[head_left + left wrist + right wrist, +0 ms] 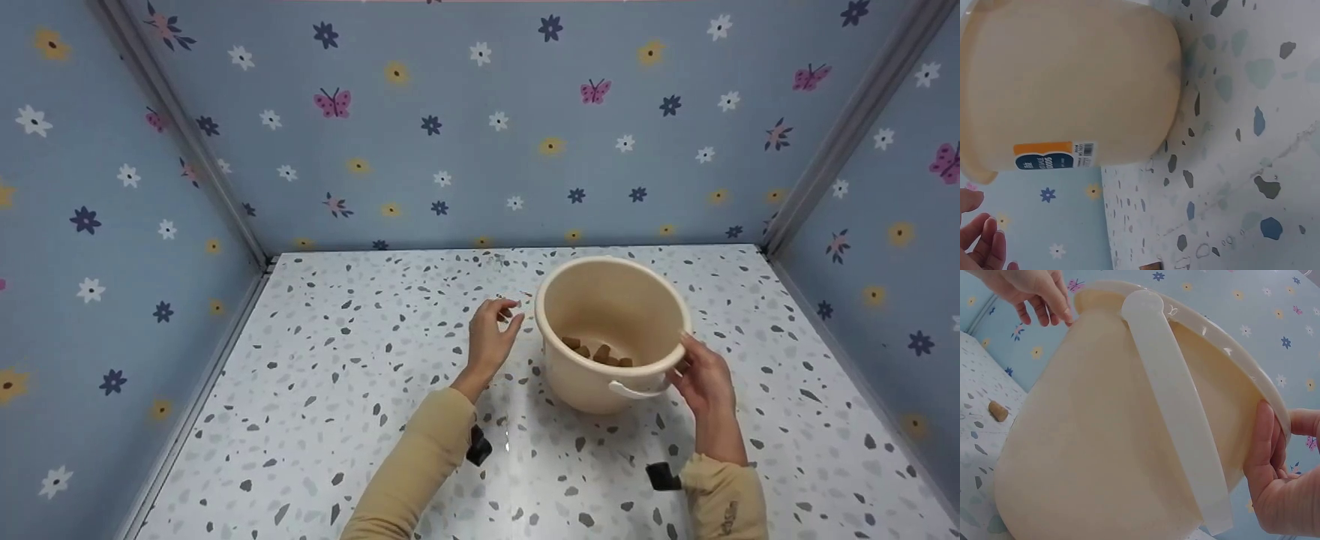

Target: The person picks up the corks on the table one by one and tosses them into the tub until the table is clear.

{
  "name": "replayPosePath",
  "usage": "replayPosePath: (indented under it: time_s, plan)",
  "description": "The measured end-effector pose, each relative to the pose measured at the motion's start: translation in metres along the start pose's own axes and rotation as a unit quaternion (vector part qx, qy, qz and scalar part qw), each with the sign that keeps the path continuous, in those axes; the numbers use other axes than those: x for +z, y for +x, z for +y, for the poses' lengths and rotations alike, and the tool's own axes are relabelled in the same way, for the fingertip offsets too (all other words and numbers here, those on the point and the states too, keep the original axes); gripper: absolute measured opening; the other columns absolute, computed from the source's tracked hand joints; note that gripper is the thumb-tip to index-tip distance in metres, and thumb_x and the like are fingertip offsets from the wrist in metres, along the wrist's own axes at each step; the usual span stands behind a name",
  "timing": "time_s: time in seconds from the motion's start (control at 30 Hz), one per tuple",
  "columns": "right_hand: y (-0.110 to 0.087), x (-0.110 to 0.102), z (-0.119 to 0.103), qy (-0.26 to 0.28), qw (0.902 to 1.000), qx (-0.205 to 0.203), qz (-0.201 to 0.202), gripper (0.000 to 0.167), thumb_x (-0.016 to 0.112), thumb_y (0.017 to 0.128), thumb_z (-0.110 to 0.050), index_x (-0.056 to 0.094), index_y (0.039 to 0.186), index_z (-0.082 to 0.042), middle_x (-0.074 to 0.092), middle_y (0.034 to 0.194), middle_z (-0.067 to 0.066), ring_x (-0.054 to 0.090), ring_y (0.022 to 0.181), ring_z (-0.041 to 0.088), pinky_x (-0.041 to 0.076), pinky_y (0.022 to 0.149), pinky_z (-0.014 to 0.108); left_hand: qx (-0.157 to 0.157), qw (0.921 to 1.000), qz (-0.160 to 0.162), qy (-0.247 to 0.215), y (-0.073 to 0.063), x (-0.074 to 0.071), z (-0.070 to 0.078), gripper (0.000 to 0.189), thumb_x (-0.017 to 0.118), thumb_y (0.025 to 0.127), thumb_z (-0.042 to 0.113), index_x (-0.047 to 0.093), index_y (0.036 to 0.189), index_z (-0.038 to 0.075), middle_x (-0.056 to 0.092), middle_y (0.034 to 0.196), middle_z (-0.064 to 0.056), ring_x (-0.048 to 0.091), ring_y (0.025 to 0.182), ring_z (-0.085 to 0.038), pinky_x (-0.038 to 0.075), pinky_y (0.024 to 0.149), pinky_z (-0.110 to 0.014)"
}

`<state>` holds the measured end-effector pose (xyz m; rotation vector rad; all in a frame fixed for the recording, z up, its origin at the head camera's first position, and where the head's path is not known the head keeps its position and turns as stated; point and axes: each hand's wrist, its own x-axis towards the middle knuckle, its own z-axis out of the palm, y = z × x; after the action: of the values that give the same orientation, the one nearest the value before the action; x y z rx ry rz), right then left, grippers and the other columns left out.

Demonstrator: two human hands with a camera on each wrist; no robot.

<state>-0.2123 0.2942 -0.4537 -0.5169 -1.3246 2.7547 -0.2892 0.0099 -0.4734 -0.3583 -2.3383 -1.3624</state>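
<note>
A cream plastic bucket (570, 379) stands on the table, tilted slightly, with a white handle (1176, 405) hanging down its side. Several small brown cork-like pieces (602, 354) lie on its bottom. My right hand (705, 379) grips the bucket's rim, thumb on one side and fingers curled on the other. Just left of the rim, my left hand (491, 341) hovers with loosely bent fingers and nothing between them; a small gap separates it from the bucket. One similar brown piece (998, 412) lies on the table outside the bucket.
The white speckled table (337, 360) is enclosed at the back and sides by blue flower-patterned walls (480, 172). A label (1044, 156) in orange and navy is on the bucket's side. Grey metal posts (847, 112) stand at the back corners.
</note>
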Motion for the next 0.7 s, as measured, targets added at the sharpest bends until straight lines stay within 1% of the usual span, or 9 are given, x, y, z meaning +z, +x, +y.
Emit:
replayPosePath:
  time_s: [0.07, 0.2, 0.27, 0.43, 0.57, 0.7]
  plan:
    - [0.000, 0.000, 0.000, 0.000, 1.0000, -0.001, 0.000, 0.019, 0.049, 0.091, -0.014, 0.065, 0.082, -0.009, 0.062, 0.076, 0.004, 0.058, 0.070, 0.013, 0.048, 0.061, 0.025, -0.006, 1.0000, 0.002, 0.005, 0.000, 0.001, -0.007, 0.020, 0.065, 0.080, 0.009, 0.062, 0.097, -0.002, 0.056, 0.083, -0.010, 0.054, 0.077, -0.024, 0.044, 0.070, -0.031]
    - [0.000, 0.000, 0.000, -0.004, 1.0000, -0.003, 0.003, 0.020, 0.049, 0.091, -0.015, 0.065, 0.081, -0.008, 0.061, 0.076, 0.004, 0.058, 0.071, 0.013, 0.048, 0.060, 0.025, -0.032, 0.9994, 0.000, 0.009, 0.001, 0.003, -0.020, 0.022, 0.066, 0.079, 0.010, 0.062, 0.097, -0.001, 0.055, 0.082, -0.010, 0.053, 0.078, -0.026, 0.043, 0.069, -0.031]
    - [0.000, 0.000, -0.001, -0.005, 1.0000, -0.002, 0.003, 0.019, 0.050, 0.091, -0.015, 0.065, 0.082, -0.008, 0.061, 0.076, 0.004, 0.057, 0.071, 0.013, 0.048, 0.060, 0.025, -0.046, 0.9989, -0.001, 0.008, 0.002, 0.004, -0.026, 0.023, 0.066, 0.079, 0.010, 0.061, 0.098, -0.002, 0.055, 0.083, -0.011, 0.053, 0.079, -0.027, 0.043, 0.070, -0.032]
    - [-0.001, 0.001, -0.001, -0.002, 1.0000, -0.004, -0.001, 0.018, 0.049, 0.091, -0.015, 0.064, 0.084, -0.007, 0.060, 0.077, 0.005, 0.057, 0.071, 0.014, 0.048, 0.061, 0.025, -0.079, 0.9965, -0.007, 0.025, 0.003, 0.006, -0.042, 0.026, 0.067, 0.078, 0.009, 0.061, 0.100, -0.003, 0.055, 0.085, -0.015, 0.054, 0.079, -0.028, 0.044, 0.070, -0.034]
    - [0.000, 0.001, 0.000, -0.002, 1.0000, -0.004, 0.001, 0.020, 0.048, 0.092, -0.014, 0.064, 0.082, -0.007, 0.059, 0.074, 0.005, 0.057, 0.068, 0.014, 0.048, 0.060, 0.025, -0.113, 0.9931, -0.015, 0.029, 0.001, 0.005, -0.053, 0.028, 0.067, 0.077, 0.007, 0.060, 0.102, -0.004, 0.053, 0.087, -0.016, 0.058, 0.080, -0.025, 0.047, 0.071, -0.032]
    - [0.001, 0.000, 0.000, -0.004, 1.0000, -0.006, 0.002, 0.022, 0.046, 0.092, -0.014, 0.064, 0.080, -0.007, 0.059, 0.072, 0.004, 0.057, 0.066, 0.014, 0.047, 0.059, 0.025, -0.154, 0.9872, -0.029, 0.029, 0.000, 0.006, -0.063, 0.032, 0.067, 0.077, 0.006, 0.058, 0.107, -0.003, 0.051, 0.093, -0.016, 0.060, 0.086, -0.024, 0.047, 0.075, -0.030]
